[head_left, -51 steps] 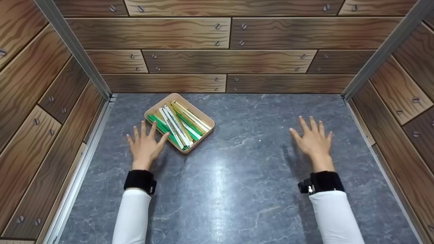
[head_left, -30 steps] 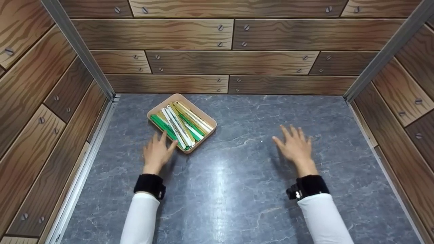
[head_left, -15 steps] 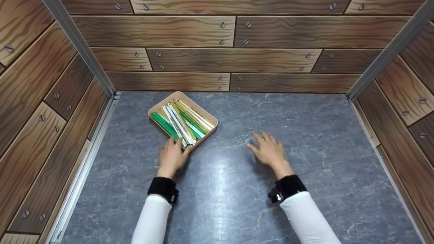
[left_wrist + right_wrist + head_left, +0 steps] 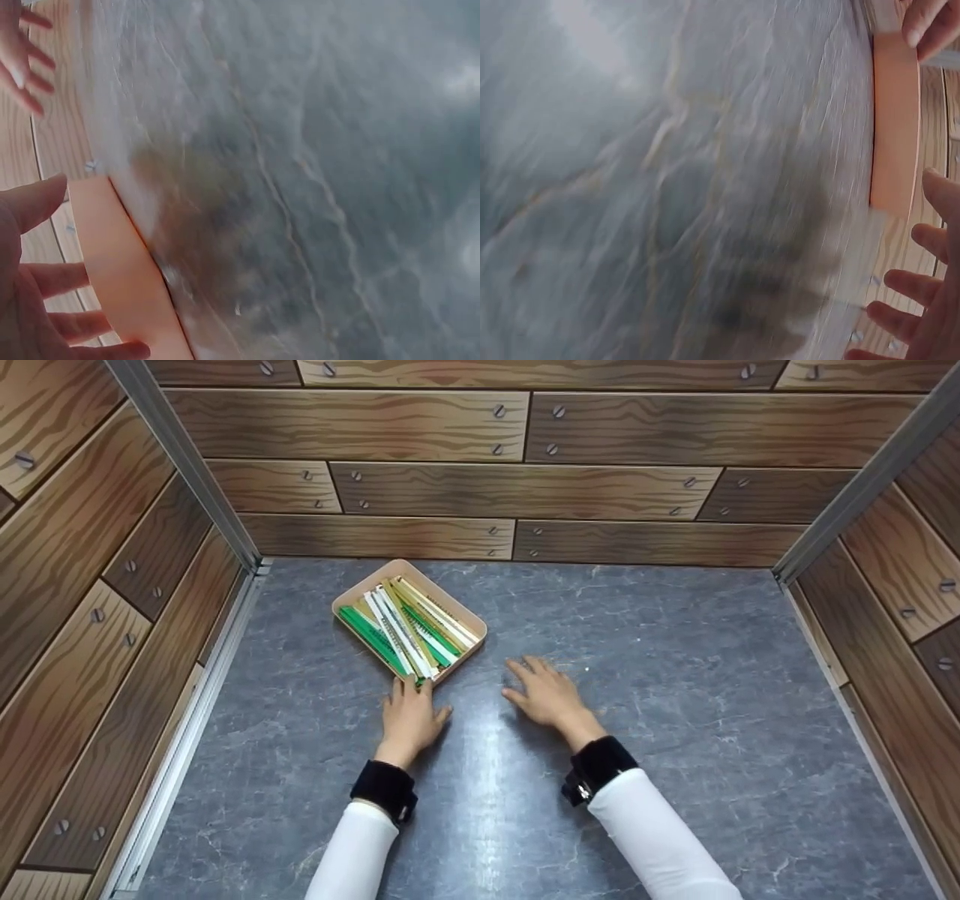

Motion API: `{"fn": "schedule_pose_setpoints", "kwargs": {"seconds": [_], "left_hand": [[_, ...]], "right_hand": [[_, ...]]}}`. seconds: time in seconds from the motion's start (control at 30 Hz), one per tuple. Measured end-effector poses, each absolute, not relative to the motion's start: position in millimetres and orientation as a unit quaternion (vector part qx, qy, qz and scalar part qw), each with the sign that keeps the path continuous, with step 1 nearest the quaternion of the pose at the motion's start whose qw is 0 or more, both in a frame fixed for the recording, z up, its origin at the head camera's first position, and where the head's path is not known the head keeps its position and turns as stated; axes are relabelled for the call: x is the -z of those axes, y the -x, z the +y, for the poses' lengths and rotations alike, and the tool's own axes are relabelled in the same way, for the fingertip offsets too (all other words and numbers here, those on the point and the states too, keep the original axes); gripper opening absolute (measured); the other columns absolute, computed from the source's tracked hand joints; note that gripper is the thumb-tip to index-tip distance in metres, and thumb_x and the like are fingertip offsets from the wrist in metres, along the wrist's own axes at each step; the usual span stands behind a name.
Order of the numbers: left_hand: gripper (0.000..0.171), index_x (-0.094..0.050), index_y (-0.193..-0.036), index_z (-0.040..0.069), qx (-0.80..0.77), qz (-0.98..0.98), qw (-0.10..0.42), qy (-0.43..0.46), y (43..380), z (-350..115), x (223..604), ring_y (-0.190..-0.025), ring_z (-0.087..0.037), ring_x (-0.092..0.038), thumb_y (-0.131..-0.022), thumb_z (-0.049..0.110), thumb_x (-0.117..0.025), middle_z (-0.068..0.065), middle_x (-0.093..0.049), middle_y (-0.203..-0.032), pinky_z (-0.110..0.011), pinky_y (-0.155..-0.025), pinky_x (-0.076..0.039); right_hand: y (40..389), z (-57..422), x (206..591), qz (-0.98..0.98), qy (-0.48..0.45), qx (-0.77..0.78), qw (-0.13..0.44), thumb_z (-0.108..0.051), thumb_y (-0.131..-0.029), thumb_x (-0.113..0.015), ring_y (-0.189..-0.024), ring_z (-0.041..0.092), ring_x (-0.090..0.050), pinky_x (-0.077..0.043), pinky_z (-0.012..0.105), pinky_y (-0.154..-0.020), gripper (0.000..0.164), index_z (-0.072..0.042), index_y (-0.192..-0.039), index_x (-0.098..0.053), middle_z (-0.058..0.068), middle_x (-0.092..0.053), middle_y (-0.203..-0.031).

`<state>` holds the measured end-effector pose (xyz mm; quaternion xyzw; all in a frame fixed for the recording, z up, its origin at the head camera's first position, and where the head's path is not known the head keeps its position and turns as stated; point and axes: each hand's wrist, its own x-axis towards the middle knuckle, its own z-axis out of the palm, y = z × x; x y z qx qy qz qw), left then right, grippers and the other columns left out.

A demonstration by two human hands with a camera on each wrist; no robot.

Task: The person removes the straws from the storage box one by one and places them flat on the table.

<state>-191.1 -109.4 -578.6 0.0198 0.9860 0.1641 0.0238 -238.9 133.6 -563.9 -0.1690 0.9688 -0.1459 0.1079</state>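
A shallow tan tray stands at a slant on the grey marbled surface, left of the middle. Inside it lies a heap of long flat strips in green, white and gold, with small dark marks along them. My left hand is at the tray's near corner, its fingertips at the rim; in the left wrist view its fingers lie near the tray's outer wall. To the right of the tray, my right hand hovers with fingers spread and nothing in it. The right wrist view shows it apart from the tray wall.
Wood-print panels wall in the back and both sides. Grey metal posts rise at the back corners, and a pale metal strip edges the left side. Tiny pale specks lie on the marbled surface.
My left hand has moved rightward from the tray's left side to its near corner. My right hand has swung left toward the tray. The tray keeps its place, while the view shifts slightly.
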Motion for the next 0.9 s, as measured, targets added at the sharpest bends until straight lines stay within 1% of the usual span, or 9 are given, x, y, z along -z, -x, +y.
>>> {"fn": "schedule_pose_setpoints", "kwargs": {"seconds": [0.13, 0.3, 0.37, 0.53, 0.63, 0.77, 0.83, 0.9], "left_hand": [[0.067, -0.051, -0.141, 0.004, -0.154, 0.987, 0.023, -0.039, 187, -102, 579, -0.135, -0.051, -0.031, -0.091, 0.046, -0.066, -0.027, -0.039, -0.145, -0.061, -0.104, -0.034], [0.069, -0.050, -0.142, 0.004, -0.155, 0.985, 0.022, -0.072, 180, -94, 579, -0.132, -0.054, -0.032, -0.090, 0.044, -0.068, -0.028, -0.037, -0.147, -0.061, -0.103, -0.035], [0.069, -0.049, -0.143, 0.005, -0.159, 0.983, 0.030, -0.083, 177, -91, 579, -0.132, -0.056, -0.032, -0.090, 0.044, -0.068, -0.027, -0.036, -0.148, -0.062, -0.103, -0.035], [0.069, -0.045, -0.147, 0.009, -0.175, 0.977, 0.062, -0.105, 171, -85, 575, -0.132, -0.058, -0.029, -0.092, 0.045, -0.065, -0.025, -0.032, -0.151, -0.063, -0.104, -0.033], [0.067, -0.048, -0.146, 0.011, -0.179, 0.975, 0.063, -0.114, 170, -84, 574, -0.132, -0.058, -0.030, -0.092, 0.046, -0.065, -0.026, -0.032, -0.151, -0.063, -0.103, -0.034], [0.063, -0.051, -0.144, 0.011, -0.186, 0.977, 0.039, -0.093, 171, -88, 575, -0.133, -0.051, -0.035, -0.092, 0.044, -0.066, -0.026, -0.033, -0.150, -0.063, -0.101, -0.037], [0.065, -0.049, -0.145, 0.009, -0.203, 0.977, 0.024, -0.061, 173, -91, 576, -0.131, -0.048, -0.038, -0.092, 0.043, -0.066, -0.026, -0.030, -0.151, -0.063, -0.100, -0.038], [0.069, -0.042, -0.148, 0.004, -0.229, 0.973, 0.009, -0.025, 175, -94, 578, -0.128, -0.047, -0.043, -0.093, 0.040, -0.065, -0.028, -0.027, -0.153, -0.062, -0.097, -0.041]], "right_hand": [[241, 121, 564, 0.962, 0.202, 0.155, 0.103, -0.046, -0.098, -0.053, -0.141, 0.041, -0.027, -0.024, 0.062, -0.109, 0.062, -0.022, -0.153, -0.036, 0.015, -0.027, -0.158], [244, 113, 566, 0.956, 0.231, 0.153, 0.092, -0.040, -0.098, -0.056, -0.143, 0.038, -0.023, -0.023, 0.062, -0.110, 0.062, -0.023, -0.154, -0.034, 0.010, -0.020, -0.161], [245, 113, 568, 0.956, 0.239, 0.144, 0.090, -0.037, -0.099, -0.056, -0.144, 0.038, -0.021, -0.023, 0.063, -0.109, 0.062, -0.023, -0.154, -0.033, 0.008, -0.018, -0.162], [245, 120, 572, 0.956, 0.252, 0.120, 0.087, -0.033, -0.099, -0.056, -0.145, 0.035, -0.020, -0.022, 0.064, -0.109, 0.060, -0.023, -0.154, -0.034, 0.006, -0.020, -0.161], [244, 126, 572, 0.956, 0.257, 0.115, 0.082, -0.030, -0.099, -0.057, -0.145, 0.035, -0.021, -0.022, 0.064, -0.109, 0.058, -0.022, -0.153, -0.037, 0.007, -0.024, -0.160], [239, 132, 569, 0.958, 0.260, 0.102, 0.072, -0.028, -0.098, -0.058, -0.143, 0.036, -0.024, -0.021, 0.061, -0.111, 0.055, -0.019, -0.150, -0.042, 0.011, -0.030, -0.157], [234, 134, 567, 0.958, 0.260, 0.092, 0.074, -0.028, -0.098, -0.058, -0.143, 0.037, -0.024, -0.020, 0.059, -0.112, 0.054, -0.018, -0.149, -0.043, 0.013, -0.030, -0.156], [229, 135, 565, 0.959, 0.261, 0.084, 0.077, -0.028, -0.098, -0.058, -0.143, 0.037, -0.025, -0.019, 0.057, -0.113, 0.054, -0.017, -0.149, -0.044, 0.015, -0.031, -0.155]]}}
